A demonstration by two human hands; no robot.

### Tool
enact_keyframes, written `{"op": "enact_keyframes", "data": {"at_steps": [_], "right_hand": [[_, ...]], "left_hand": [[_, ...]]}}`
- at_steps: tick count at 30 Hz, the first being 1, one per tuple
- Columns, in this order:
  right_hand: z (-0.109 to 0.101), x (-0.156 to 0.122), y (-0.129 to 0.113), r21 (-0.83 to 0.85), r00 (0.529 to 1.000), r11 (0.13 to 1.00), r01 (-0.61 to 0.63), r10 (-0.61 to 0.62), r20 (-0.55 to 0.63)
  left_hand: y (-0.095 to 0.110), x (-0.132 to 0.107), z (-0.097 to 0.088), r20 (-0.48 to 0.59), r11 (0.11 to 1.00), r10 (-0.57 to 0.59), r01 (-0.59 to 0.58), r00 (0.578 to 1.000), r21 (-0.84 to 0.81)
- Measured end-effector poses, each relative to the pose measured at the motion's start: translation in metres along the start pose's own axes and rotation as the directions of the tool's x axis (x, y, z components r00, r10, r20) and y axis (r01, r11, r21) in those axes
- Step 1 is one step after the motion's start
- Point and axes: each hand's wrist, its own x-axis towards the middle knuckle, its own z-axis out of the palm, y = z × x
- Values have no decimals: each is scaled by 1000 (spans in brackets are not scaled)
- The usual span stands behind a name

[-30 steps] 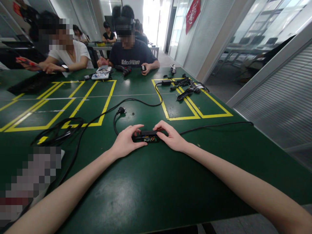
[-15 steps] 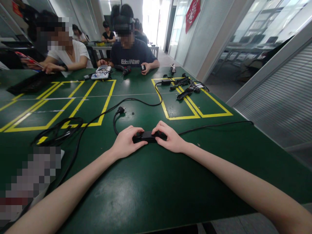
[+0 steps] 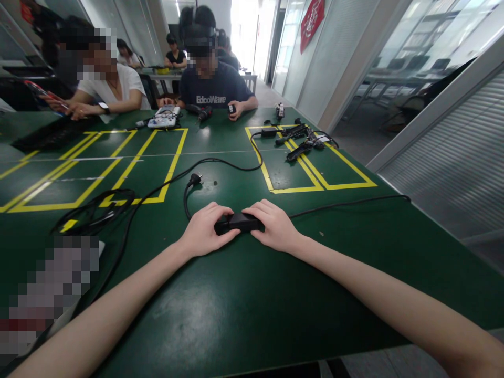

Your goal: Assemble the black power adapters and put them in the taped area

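Note:
A black power adapter (image 3: 243,222) lies on the green table between my two hands. My left hand (image 3: 207,230) grips its left end, thumb on the near side and fingers on the far side. At the other end my right hand (image 3: 277,227) holds it the same way. A short cord leads from behind my left hand to a black plug (image 3: 195,180), which rests just beyond it. From the right end a thin black cable (image 3: 346,202) runs off toward the table's right edge. My palms cover both ends of the adapter.
Yellow tape (image 3: 167,181) marks areas on the table. A coiled black cable (image 3: 94,212) lies at left, above a blurred-out item (image 3: 55,294). Black parts (image 3: 301,144) are scattered at the far right. Across the table sit two people, near a power drill (image 3: 202,113) and a white device (image 3: 163,118).
My right hand has shifted from pinching the adapter's top to gripping its right end, fingers lower and flatter. My left hand has barely moved. The person at far left has turned their wrist.

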Motion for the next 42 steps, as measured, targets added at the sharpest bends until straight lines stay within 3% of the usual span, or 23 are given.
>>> {"op": "enact_keyframes", "data": {"at_steps": [7, 16, 27, 34, 42], "right_hand": [[0, -1, 4, -20, 996, 996, 83, -83, -19], [3, -2, 6, -29, 994, 993, 111, -111, 27], [0, -2, 9, 12, 987, 990, 144, -144, 75], [-4, -3, 8, 66, 986, 989, 134, -140, 88], [-5, -4, 3, 30, 989, 992, 122, -124, 85]], "left_hand": [[-2, 0, 4, 63, 991, 84, -90, 994, 98], [-3, -1, 6, 168, 977, 40, -74, 985, 199], [-4, -2, 6, 165, 967, 81, -118, 983, 224], [0, -1, 5, 90, 964, 166, -181, 982, 197], [1, -2, 5, 126, 949, 190, -215, 974, 230]]}}
